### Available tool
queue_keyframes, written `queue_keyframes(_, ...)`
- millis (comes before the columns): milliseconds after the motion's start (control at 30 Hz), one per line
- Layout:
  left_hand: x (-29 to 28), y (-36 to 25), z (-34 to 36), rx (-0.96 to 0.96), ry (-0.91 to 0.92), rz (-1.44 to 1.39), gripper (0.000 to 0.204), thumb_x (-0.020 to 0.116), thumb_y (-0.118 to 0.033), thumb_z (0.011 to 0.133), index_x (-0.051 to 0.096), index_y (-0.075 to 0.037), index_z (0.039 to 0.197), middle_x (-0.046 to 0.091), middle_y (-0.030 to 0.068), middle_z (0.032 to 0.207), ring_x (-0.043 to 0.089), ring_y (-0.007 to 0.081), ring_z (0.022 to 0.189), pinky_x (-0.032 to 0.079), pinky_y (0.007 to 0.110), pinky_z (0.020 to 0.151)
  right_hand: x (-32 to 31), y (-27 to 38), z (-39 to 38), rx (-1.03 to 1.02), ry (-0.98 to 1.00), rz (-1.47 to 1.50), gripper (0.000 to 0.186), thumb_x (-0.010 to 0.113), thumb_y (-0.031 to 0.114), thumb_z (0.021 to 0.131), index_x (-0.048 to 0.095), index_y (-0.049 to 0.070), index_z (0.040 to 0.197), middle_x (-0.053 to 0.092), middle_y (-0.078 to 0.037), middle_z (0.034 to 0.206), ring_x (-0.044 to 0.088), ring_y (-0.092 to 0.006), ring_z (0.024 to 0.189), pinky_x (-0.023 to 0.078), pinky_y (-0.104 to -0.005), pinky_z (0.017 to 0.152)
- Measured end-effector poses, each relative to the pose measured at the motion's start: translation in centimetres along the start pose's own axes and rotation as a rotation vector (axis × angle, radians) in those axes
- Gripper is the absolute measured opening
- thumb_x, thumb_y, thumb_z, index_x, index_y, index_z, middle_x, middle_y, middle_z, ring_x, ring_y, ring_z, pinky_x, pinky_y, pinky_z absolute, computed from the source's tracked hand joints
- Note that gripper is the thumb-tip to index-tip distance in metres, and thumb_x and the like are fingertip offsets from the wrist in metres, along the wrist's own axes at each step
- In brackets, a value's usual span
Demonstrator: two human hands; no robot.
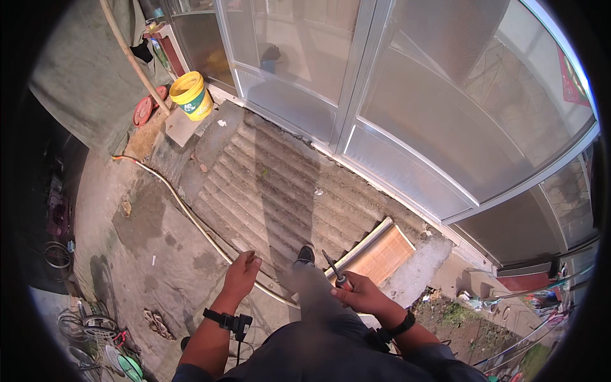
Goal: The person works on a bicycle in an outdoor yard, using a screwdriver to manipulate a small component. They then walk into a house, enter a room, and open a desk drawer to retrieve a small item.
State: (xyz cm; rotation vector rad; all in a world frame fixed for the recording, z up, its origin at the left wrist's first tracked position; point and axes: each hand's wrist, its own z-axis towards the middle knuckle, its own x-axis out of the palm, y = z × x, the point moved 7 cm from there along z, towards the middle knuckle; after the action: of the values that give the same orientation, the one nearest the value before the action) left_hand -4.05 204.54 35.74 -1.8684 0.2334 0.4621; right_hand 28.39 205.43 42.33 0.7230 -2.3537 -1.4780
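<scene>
Within the right hand [361,294], a slim, straight screwdriver [343,282] pairs a dark shaft with a red-and-black handle. Just beyond that hand, a flat rectangular slatted mat [385,253] is orange-tan, finely lined, with a cream edge. Beside the left hand [242,275], a slender hose [184,207] is cream; farther ahead, a round plastic bucket [192,95] is yellow, banded green.

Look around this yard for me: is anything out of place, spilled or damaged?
The hose curves loosely across the concrete on the person's left, where a foot might catch. A darker patch beside it could be damp or an old stain; I can't tell which. Nothing looks plainly broken.
</scene>
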Motion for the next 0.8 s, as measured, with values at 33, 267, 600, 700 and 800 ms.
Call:
queue_keyframes(33, 0.1, -2.1, 3.1, 0.030, 0.013, 0.068, 0.054, 0.063, -0.036, 0.098, 0.054, 0.003, 0.134, 0.065, 0.0235, 0.123, 0.065, 0.0318, 0.114, 0.050, 0.039, 0.098, -1.3, 1.9, 1.8, -0.049, -0.002, 0.016, 0.024, 0.072, 0.026, 0.095, 0.060, 0.007, 0.089, 0.055, 0.000, 0.073, 0.051, -0.0082, 0.069, 0.044, -0.0291, 0.061)
queue_keyframes(267, 1.0, -23.6, 23.3, 0.456, 0.081, 0.235, 0.062, 0.064, -0.032, 0.098, 0.044, 0.006, 0.142, 0.046, 0.0264, 0.145, 0.045, 0.0390, 0.137, 0.036, 0.042, 0.114, -11.2, 13.9, 9.3, -0.049, -0.170, 0.066, 0.021, 0.074, 0.021, 0.093, 0.062, 0.004, 0.092, 0.056, 0.000, 0.068, 0.051, -0.0093, 0.065, 0.045, -0.0280, 0.060)
queue_keyframes(600, 8.9, -50.8, 43.2, 0.734, 0.198, -0.143, 0.060, 0.063, -0.025, 0.100, 0.037, 0.002, 0.147, 0.039, 0.0226, 0.150, 0.041, 0.0336, 0.140, 0.040, 0.045, 0.110, -19.2, 23.4, 14.0, 0.101, -0.549, 0.351, 0.019, 0.073, 0.016, 0.092, 0.058, 0.007, 0.087, 0.056, 0.003, 0.072, 0.054, -0.0063, 0.066, 0.044, -0.0241, 0.060)
queue_keyframes(700, 10.8, -52.2, 45.8, 0.696, 0.224, -0.301, 0.061, 0.065, -0.030, 0.098, 0.040, 0.003, 0.143, 0.043, 0.0232, 0.142, 0.047, 0.0357, 0.133, 0.043, 0.046, 0.107, -19.8, 25.6, 14.0, 0.143, -0.632, 0.480, 0.018, 0.074, 0.014, 0.091, 0.059, 0.006, 0.092, 0.056, 0.004, 0.071, 0.055, -0.0056, 0.066, 0.044, -0.0232, 0.059)
queue_keyframes(800, 11.4, -51.8, 47.4, 0.642, 0.248, -0.338, 0.061, 0.066, -0.032, 0.097, 0.041, 0.003, 0.141, 0.044, 0.0221, 0.137, 0.051, 0.0358, 0.128, 0.045, 0.047, 0.104, -20.7, 27.0, 14.7, 0.143, -0.669, 0.509, 0.017, 0.074, 0.010, 0.090, 0.058, 0.005, 0.092, 0.055, 0.004, 0.071, 0.057, -0.0063, 0.065, 0.048, -0.0241, 0.061)
